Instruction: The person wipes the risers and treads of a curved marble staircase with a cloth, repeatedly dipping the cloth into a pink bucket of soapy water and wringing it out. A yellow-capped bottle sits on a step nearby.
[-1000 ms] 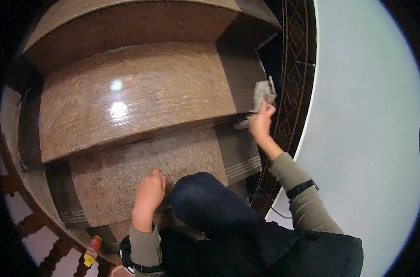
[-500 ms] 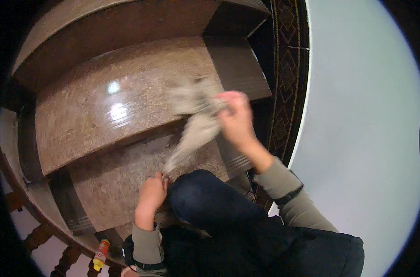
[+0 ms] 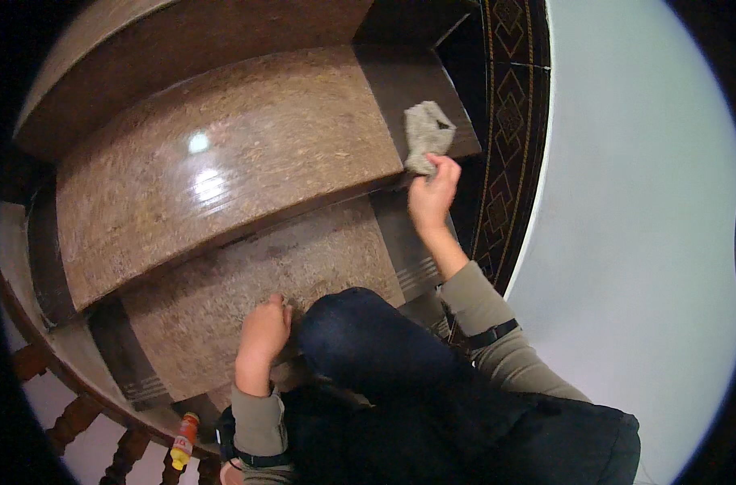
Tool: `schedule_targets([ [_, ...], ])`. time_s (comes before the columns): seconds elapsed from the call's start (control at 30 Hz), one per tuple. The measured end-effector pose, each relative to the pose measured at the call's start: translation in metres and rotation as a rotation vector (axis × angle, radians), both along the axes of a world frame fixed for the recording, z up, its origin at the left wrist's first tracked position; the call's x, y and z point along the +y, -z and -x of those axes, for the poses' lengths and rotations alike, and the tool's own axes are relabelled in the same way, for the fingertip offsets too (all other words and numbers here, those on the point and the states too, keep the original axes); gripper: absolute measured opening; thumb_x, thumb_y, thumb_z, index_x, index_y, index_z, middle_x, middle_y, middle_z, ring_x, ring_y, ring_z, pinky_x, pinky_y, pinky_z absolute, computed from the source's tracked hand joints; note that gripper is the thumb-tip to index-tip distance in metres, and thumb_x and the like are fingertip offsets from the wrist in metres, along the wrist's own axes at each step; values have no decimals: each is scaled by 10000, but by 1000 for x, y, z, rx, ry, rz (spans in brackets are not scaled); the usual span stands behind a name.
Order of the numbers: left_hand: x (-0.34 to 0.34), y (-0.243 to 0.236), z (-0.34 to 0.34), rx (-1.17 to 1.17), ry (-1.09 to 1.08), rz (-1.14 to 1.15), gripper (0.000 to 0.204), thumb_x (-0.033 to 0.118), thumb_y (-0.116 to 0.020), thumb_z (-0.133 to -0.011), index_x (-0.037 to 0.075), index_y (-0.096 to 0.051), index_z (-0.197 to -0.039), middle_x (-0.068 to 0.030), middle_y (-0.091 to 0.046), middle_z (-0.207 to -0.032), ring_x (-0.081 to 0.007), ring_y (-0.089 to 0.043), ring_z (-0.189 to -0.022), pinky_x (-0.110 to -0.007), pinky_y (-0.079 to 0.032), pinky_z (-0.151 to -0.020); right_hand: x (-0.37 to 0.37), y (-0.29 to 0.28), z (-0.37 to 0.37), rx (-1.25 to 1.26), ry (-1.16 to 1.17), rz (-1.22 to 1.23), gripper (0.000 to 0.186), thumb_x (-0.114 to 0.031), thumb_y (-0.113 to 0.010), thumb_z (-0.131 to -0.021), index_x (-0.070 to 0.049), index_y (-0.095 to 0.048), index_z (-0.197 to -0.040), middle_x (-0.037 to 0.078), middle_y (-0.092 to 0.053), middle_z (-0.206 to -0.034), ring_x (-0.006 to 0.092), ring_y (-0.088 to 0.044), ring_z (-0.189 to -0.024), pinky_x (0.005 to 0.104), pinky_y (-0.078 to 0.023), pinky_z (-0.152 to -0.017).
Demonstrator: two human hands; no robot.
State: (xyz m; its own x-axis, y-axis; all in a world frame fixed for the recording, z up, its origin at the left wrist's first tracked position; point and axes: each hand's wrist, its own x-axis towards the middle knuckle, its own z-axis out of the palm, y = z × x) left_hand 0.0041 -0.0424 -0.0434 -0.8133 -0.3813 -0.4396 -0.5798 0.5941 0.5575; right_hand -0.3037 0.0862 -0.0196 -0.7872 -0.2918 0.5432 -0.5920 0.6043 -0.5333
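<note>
A crumpled beige-grey rag (image 3: 429,129) is at the right end of the stair tread, over its dark border strip. My right hand (image 3: 434,194) pinches the rag's near end, arm stretched forward. Whether the rag rests on the stone or hangs just above it, I cannot tell. Lower down, to the left of my knee, my left hand (image 3: 265,333) is closed with its fingers curled; no cloth shows in it. Beneath that hand lies the lower brown stone step (image 3: 198,323).
A polished brown stone tread (image 3: 246,137) spans the middle, with another step rising behind it. Along the right runs a dark patterned skirting (image 3: 509,121) below a white wall (image 3: 626,202). A red bottle with a yellow cap (image 3: 184,440) stands by the wooden balusters (image 3: 125,453), lower left.
The rag was stretched between both hands and blurred by motion. It has left my left hand, and my right hand has carried it rightward. My left hand has barely moved.
</note>
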Motion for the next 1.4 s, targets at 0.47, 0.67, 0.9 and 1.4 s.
schedule_targets([
  [0.47,-4,0,-21,19,-55,0,299,202,-558,-859,-7,-541,-1073,-252,-620,-842,-419,-591,-815,-491,-472,-697,69,-29,80,158,-77,-505,337,3,-570,-682,-86,-607,-1005,123,-548,-935,326,-584,-789,402,-496,-688],
  [0.67,-2,-10,-17,15,-46,-2,304,210,-574,-854,-15,-543,-1055,-257,-621,-841,-412,-598,-800,-486,-479,-693,54,-18,61,207,-352,-456,313,6,-614,-676,-76,-629,-978,132,-550,-864,342,-578,-805,406,-487,-699],
  [0.9,-5,-7,-17,34,-19,-12,303,209,-583,-850,-12,-549,-1054,-252,-623,-846,-411,-597,-813,-480,-480,-700,72,-26,88,187,-224,-629,317,-30,-595,-681,-100,-593,-990,136,-528,-903,356,-577,-772,434,-498,-658],
  [1.4,1,-8,-12,62,-14,4,286,212,-579,-850,5,-541,-1043,-242,-625,-834,-414,-597,-793,-488,-477,-685,-30,-32,-24,169,-615,-530,193,-160,-579,-823,-50,-582,-981,145,-521,-905,319,-563,-835,414,-486,-658],
])
